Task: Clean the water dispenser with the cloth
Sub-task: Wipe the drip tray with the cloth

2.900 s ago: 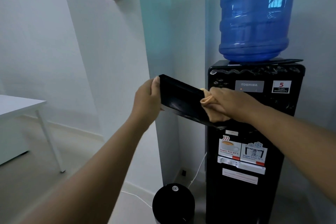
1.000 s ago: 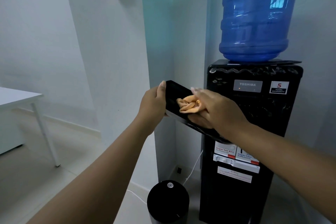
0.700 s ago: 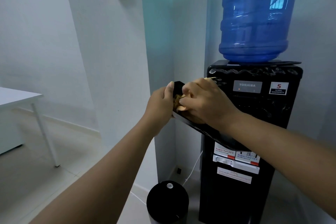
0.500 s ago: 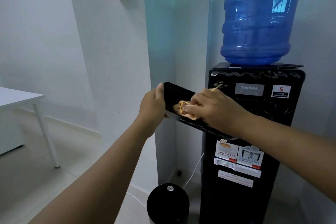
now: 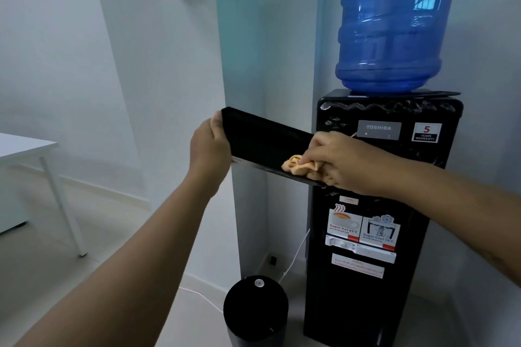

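Note:
A black water dispenser [image 5: 366, 290] stands at the right with a blue water bottle [image 5: 394, 22] on top. In front of it I hold a long black tray [image 5: 262, 141] taken off the dispenser, tilted with its left end higher. My left hand [image 5: 210, 146] grips that left end. My right hand [image 5: 335, 160] holds a bunched orange cloth [image 5: 296, 165] and presses it onto the tray's right part, near the lower rim. The tray's right end is hidden behind my right hand.
A round black bin [image 5: 255, 310] stands on the floor left of the dispenser, with a white cable [image 5: 293, 262] running behind it. A white wall corner [image 5: 225, 65] is close behind the tray. A white table [image 5: 25, 146] stands at the far left.
My right hand has slid the cloth along the tray from its left end toward its right end. My left hand still grips the left end, and the tray is tilted a little more.

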`<state>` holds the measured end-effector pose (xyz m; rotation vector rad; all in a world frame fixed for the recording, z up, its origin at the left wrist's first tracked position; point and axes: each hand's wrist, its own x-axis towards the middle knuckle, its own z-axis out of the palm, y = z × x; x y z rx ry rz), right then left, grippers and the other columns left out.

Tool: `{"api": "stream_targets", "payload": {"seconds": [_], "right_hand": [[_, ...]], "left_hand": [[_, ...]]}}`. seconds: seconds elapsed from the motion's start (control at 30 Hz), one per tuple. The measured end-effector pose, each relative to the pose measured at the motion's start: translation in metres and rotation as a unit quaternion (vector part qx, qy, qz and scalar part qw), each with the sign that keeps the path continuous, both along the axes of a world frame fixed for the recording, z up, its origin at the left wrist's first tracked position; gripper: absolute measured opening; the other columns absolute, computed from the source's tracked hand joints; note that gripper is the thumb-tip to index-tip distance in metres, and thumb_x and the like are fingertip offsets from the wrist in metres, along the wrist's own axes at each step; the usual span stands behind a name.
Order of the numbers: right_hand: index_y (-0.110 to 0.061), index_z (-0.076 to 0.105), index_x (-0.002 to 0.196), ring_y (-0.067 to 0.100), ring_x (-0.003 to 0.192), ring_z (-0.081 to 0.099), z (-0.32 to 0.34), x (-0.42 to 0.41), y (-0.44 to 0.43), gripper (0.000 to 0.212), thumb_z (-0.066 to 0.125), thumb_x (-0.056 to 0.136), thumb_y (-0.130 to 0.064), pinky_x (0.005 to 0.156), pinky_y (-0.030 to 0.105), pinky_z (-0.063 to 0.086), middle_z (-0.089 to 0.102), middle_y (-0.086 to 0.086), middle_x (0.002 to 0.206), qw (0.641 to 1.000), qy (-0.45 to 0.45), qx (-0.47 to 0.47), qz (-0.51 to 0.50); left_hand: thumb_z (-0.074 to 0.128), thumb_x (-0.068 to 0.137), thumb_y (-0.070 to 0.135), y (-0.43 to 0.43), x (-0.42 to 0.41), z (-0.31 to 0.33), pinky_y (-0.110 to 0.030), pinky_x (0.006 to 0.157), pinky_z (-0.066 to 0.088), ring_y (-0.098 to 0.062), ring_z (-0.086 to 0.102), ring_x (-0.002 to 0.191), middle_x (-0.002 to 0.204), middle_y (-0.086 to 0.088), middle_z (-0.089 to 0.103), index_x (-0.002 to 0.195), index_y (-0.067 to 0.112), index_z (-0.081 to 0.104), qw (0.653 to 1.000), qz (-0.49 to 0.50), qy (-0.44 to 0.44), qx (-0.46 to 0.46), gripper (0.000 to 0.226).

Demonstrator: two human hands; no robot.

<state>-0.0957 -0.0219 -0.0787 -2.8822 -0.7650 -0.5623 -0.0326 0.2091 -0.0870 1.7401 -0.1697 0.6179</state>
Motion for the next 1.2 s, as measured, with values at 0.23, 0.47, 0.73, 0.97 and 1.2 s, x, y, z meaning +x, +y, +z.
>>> {"api": "stream_targets", "payload": {"seconds": [0.23, 0.47, 0.73, 0.97, 1.2], "right_hand": [[-0.041, 0.047, 0.124, 0.008, 0.109, 0.046, -0.017, -0.001, 0.008, 0.026, 0.047, 0.098, -0.041, 0.099, 0.037, 0.03, 0.058, -0.011, 0.111, 0.999, 0.033, 0.041, -0.003], [-0.028, 0.059, 0.113, 0.008, 0.087, 0.057, -0.02, 0.004, 0.013, 0.028, 0.051, 0.095, -0.048, 0.081, 0.037, 0.047, 0.064, -0.011, 0.096, 0.992, 0.02, 0.124, 0.029], [-0.023, 0.054, 0.084, 0.017, 0.069, 0.056, -0.017, 0.004, 0.02, 0.028, 0.06, 0.09, -0.05, 0.064, 0.036, 0.045, 0.06, -0.005, 0.074, 0.993, 0.081, 0.089, -0.018], [-0.015, 0.061, 0.087, 0.01, 0.066, 0.048, -0.001, -0.006, 0.014, 0.023, 0.06, 0.094, -0.036, 0.064, 0.028, 0.038, 0.059, 0.002, 0.076, 0.974, 0.174, 0.147, -0.012], [-0.015, 0.066, 0.098, 0.019, 0.069, 0.057, 0.013, -0.008, -0.024, 0.024, 0.058, 0.094, -0.038, 0.056, 0.021, 0.044, 0.062, 0.008, 0.078, 0.931, 0.245, 0.265, -0.056]], "left_hand": [[0.027, 0.103, 0.049, 0.006, 0.001, -0.009, -0.056, 0.083, 0.057, -0.035, 0.065, 0.096, 0.092, -0.006, 0.065, 0.081, 0.027, 0.057, 0.999, 0.018, 0.032, -0.03, 0.044], [0.03, 0.106, 0.041, 0.009, 0.003, -0.007, -0.038, 0.058, 0.061, -0.037, 0.068, 0.083, 0.099, -0.01, 0.062, 0.097, 0.014, 0.057, 0.984, -0.011, 0.151, -0.091, 0.039], [0.038, 0.105, 0.031, 0.019, 0.003, -0.017, -0.041, 0.063, 0.063, -0.032, 0.072, 0.057, 0.098, -0.018, 0.069, 0.111, 0.005, 0.059, 0.94, -0.093, 0.305, -0.124, 0.034], [0.044, 0.099, 0.054, 0.029, -0.007, -0.023, -0.039, 0.079, 0.06, -0.026, 0.068, 0.098, 0.113, -0.011, 0.062, 0.119, 0.014, 0.06, 0.927, -0.239, 0.287, -0.035, 0.047], [0.08, 0.074, 0.021, 0.036, -0.007, -0.029, -0.037, 0.102, 0.051, -0.028, 0.064, 0.115, 0.129, -0.014, 0.061, 0.126, 0.018, 0.054, 0.912, -0.367, 0.176, 0.039, 0.058]]}}
